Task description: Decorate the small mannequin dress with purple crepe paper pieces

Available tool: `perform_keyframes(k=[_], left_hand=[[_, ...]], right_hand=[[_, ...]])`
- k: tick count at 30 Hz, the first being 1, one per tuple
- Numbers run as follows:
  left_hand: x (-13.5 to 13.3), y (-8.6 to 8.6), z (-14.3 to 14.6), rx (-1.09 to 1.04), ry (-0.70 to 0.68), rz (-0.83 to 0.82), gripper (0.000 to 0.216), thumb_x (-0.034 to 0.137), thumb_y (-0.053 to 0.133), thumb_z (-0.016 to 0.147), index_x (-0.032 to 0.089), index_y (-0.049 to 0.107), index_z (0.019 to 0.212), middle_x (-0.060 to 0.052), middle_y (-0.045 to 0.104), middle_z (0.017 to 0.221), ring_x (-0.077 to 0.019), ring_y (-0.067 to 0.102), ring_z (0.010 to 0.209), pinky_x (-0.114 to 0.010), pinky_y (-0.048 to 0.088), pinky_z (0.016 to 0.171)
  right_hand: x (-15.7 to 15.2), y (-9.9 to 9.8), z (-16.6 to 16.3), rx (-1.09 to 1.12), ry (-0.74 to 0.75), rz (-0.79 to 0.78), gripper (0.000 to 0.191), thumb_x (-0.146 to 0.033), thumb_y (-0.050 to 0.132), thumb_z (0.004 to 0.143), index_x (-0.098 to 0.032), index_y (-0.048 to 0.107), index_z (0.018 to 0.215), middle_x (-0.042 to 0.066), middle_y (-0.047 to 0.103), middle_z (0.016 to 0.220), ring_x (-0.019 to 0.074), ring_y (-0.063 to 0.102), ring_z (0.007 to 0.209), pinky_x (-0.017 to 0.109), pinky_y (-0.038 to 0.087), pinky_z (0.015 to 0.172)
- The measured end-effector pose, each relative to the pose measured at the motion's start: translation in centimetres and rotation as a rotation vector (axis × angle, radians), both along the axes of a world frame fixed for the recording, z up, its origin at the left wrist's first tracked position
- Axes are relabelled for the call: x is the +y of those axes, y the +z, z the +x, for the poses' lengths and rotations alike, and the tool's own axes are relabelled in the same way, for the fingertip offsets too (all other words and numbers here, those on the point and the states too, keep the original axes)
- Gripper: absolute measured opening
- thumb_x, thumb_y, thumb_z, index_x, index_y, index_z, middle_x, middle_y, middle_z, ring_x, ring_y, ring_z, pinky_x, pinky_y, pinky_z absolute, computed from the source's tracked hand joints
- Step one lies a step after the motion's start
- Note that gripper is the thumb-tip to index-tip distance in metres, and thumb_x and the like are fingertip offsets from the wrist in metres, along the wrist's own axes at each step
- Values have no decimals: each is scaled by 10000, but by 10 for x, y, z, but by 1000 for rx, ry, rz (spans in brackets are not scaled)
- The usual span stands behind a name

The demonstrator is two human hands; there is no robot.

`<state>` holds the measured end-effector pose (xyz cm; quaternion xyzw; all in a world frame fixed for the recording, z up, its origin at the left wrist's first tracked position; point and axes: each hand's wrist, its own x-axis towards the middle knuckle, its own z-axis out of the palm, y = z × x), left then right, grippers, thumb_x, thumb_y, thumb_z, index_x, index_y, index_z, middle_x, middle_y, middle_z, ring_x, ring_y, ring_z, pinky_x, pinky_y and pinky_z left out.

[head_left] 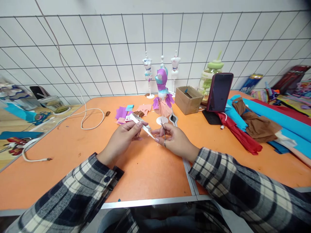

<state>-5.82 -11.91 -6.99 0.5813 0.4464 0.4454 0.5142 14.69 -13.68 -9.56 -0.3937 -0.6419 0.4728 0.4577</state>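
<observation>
My left hand is closed around a roll of white tape, thumb on top. A short strip of the tape runs from the roll to the fingertips of my right hand, which pinch its end. Small scissors also hang on the fingers of that hand, pointing up. Just beyond my hands stands a miniature dress form in a purple top and a peach and purple skirt, on a round white base.
Fabric scraps lie behind my left hand. Two more dress forms stand by the tiled wall. To the right are a cardboard box, a phone on a stand, a bottle and cloth. A white cable curls at left.
</observation>
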Motion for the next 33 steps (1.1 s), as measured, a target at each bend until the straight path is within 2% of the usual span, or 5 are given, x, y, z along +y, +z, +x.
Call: perform_keyframes(k=[4, 9, 16, 20, 33], left_hand=[[0, -4, 3, 138, -84, 66, 397, 541, 682, 835, 190, 759, 1005, 30, 490, 624, -104, 473, 580, -223, 498, 561], [-2, -4, 8, 223, -70, 138, 365, 523, 682, 838, 167, 731, 902, 21, 550, 614, -107, 516, 542, -229, 467, 526], [-7, 0, 11, 182, -114, 23, 415, 575, 637, 857, 173, 667, 959, 5, 649, 577, -120, 576, 463, -231, 476, 480], [-7, 0, 12, 203, -131, 58, 395, 561, 635, 866, 169, 672, 893, 18, 613, 525, -108, 552, 441, -214, 438, 458], [-9, -8, 17, 138, -131, 10, 409, 577, 639, 858, 174, 617, 922, -6, 665, 666, -124, 612, 561, -232, 510, 544]], right_hand=[[0, 1, -1, 156, 68, -180, 359, -283, 772, 680, -223, 424, 746, 42, 726, 969, 204, 693, 985, 337, 514, 843], [2, 1, 3, 291, 112, -416, 431, -349, 808, 668, -217, 418, 793, -32, 656, 724, 108, 625, 633, 246, 495, 626], [6, -8, -2, 71, 24, -218, 366, -241, 734, 661, -223, 386, 774, -14, 652, 860, 84, 522, 556, 250, 466, 531], [6, -10, -3, -27, -18, -106, 305, -224, 693, 684, -223, 397, 757, 15, 678, 928, 124, 590, 671, 278, 486, 616], [6, -6, -4, 65, 69, -132, 289, -217, 694, 672, -222, 412, 737, -43, 597, 734, 115, 558, 642, 255, 458, 621]])
